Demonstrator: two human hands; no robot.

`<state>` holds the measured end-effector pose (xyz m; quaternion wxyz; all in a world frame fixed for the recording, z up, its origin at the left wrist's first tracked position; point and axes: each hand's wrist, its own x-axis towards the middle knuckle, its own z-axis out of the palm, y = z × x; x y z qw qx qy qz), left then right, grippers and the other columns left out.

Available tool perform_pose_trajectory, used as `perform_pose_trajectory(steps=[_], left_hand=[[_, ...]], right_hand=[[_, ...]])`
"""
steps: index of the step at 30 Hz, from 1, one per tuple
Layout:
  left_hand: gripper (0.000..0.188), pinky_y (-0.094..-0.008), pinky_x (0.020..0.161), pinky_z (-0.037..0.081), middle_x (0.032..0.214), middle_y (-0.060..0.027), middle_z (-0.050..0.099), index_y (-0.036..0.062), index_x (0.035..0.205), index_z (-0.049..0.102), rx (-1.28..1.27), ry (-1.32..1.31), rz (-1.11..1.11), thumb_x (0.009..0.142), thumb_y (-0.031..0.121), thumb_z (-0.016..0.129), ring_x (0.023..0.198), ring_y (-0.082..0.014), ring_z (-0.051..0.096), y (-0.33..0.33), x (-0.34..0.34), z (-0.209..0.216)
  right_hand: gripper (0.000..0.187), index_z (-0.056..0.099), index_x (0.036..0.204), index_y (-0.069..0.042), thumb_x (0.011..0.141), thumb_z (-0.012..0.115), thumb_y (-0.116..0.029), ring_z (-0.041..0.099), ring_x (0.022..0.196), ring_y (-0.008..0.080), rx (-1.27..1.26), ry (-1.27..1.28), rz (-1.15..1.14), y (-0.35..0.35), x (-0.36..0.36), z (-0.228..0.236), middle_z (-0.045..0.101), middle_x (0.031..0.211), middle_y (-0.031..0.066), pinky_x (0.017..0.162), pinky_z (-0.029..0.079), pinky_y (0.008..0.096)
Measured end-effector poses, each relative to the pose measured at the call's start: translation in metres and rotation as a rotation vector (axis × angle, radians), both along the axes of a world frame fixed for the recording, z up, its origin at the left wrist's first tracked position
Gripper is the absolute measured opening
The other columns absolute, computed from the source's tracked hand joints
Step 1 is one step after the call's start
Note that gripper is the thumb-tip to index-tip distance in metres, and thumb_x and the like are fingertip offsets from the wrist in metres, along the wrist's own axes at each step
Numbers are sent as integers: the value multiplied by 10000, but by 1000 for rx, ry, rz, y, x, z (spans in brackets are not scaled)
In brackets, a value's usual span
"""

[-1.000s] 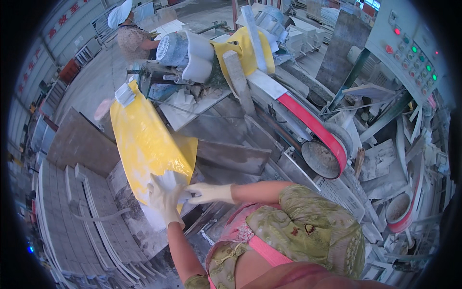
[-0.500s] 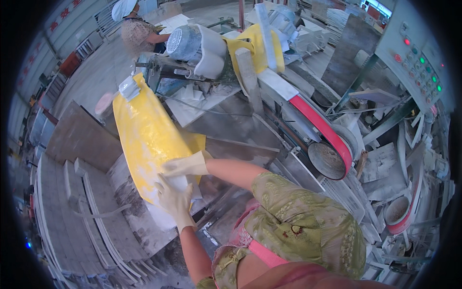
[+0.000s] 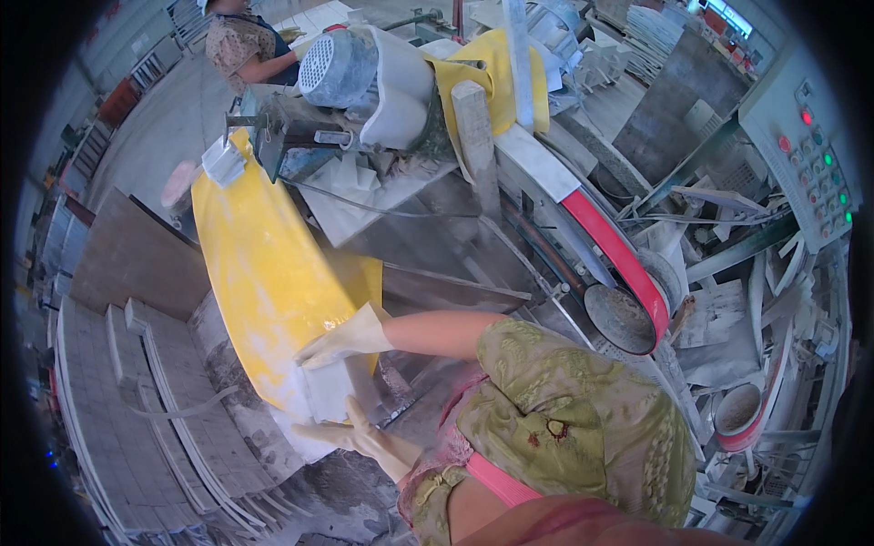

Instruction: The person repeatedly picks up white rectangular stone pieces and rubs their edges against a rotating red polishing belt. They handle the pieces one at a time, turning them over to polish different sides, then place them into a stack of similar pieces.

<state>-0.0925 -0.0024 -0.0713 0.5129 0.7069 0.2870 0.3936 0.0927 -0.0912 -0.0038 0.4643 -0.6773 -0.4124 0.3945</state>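
Observation:
A white, flat tile-like piece (image 3: 323, 393) lies at the near end of a long yellow sheet (image 3: 264, 264) draped over a sloping bench. My right hand (image 3: 344, 341), in a pale glove, rests along the far edge of the white piece with its fingers stretched out flat. At the near edge my left hand (image 3: 355, 435), gloved alike, has its thumb and fingers spread apart; whether it touches the piece is hard to tell. Another small stack of white pieces (image 3: 224, 164) sits at the far end of the yellow sheet.
A dusty motor (image 3: 339, 73) stands beyond the bench. To the right runs a belt with a red guard (image 3: 610, 246), and a button panel (image 3: 810, 146) with lit lamps. Long grey strips (image 3: 137, 437) are stacked at left. A person (image 3: 248, 45) works at the back.
My left hand has moved off the top of the white piece toward its near edge, its fingers spreading. My right hand has shifted slightly nearer. The whole view has turned a little.

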Motion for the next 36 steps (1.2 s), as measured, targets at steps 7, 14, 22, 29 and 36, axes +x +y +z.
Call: perform_pose_trajectory(steps=[7,14,22,29,36], left_hand=[[868,-456,1160,351,1582,-275,332,-12,1625,155,-375,-129,227,1013,429,585,1374,-379,436,-26,25,-1],[761,-444,1153,368,1596,-275,306,30,1626,225,-562,-170,301,1049,444,499,1388,-360,426,-41,31,29],[735,-479,1174,320,1581,-287,341,-24,1597,256,-377,-139,319,1051,408,488,1416,-407,396,-41,46,19],[629,-429,1196,301,1585,-305,345,-21,1576,323,56,-44,225,1092,365,433,1407,-391,419,8,21,-73],[760,-489,1138,351,1596,-290,317,-26,1614,200,-275,-248,140,1054,388,505,1391,-391,423,-2,12,-85]], right_hand=[[658,500,1523,-164,1026,450,-593,394,1479,186,82,41,-95,3,-4,-1,492,1568,29,1225,242,321],[689,437,1553,-93,1040,489,-549,330,1509,193,71,22,-6,-9,-5,-6,417,1618,43,1248,194,344],[608,487,1533,-120,1046,530,-480,377,1481,162,74,-66,-19,-13,-6,-7,451,1600,35,1229,235,322],[601,478,1541,-129,1048,531,-469,385,1474,147,101,37,-128,-28,-16,18,452,1601,32,1224,241,315],[764,435,1569,-160,1012,378,-681,396,1481,232,-42,-161,-38,-15,-8,6,434,1610,61,1217,248,340]])
